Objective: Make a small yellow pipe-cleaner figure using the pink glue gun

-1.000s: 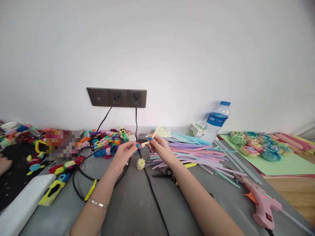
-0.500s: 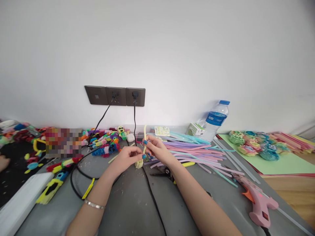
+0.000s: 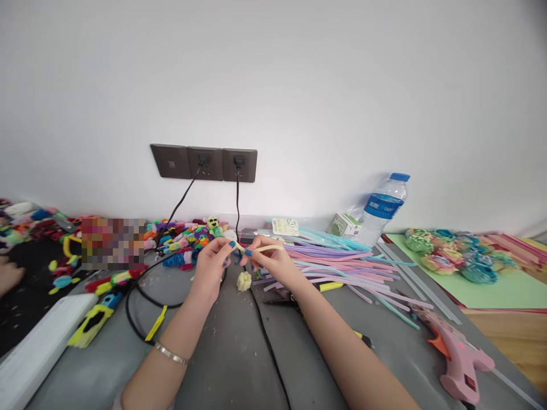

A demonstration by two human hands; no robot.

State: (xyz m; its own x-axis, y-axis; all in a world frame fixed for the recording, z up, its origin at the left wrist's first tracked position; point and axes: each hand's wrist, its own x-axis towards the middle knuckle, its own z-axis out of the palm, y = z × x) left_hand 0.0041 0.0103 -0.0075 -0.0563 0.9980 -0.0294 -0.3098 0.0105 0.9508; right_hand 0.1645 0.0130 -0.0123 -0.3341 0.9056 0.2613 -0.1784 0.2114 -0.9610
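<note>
Near the yellow puff [image 3: 244, 281], left hand [image 3: 212, 265] and right hand [image 3: 274, 262] both pinch the yellow strip [image 3: 269, 247] in a fingertip grip; uneven pulling could kink it.

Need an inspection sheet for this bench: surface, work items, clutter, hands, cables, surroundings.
Surface: grey tabletop, pale specks on it.
Work items: pale yellow strip, held; pale yellow fuzzy ball resting on the tabletop.
Clutter: pastel stems piled at right; multicoloured fuzzy pieces at left; pink glue gun, red light showing.
Hands: left hand and right hand close together, both pinching the strip.
Cables: two black plugs in wall sockets; looped black cable at left; black cord crossing the tabletop beside the ball.
Surroundings: white wall; another person's hand at far left.
</note>
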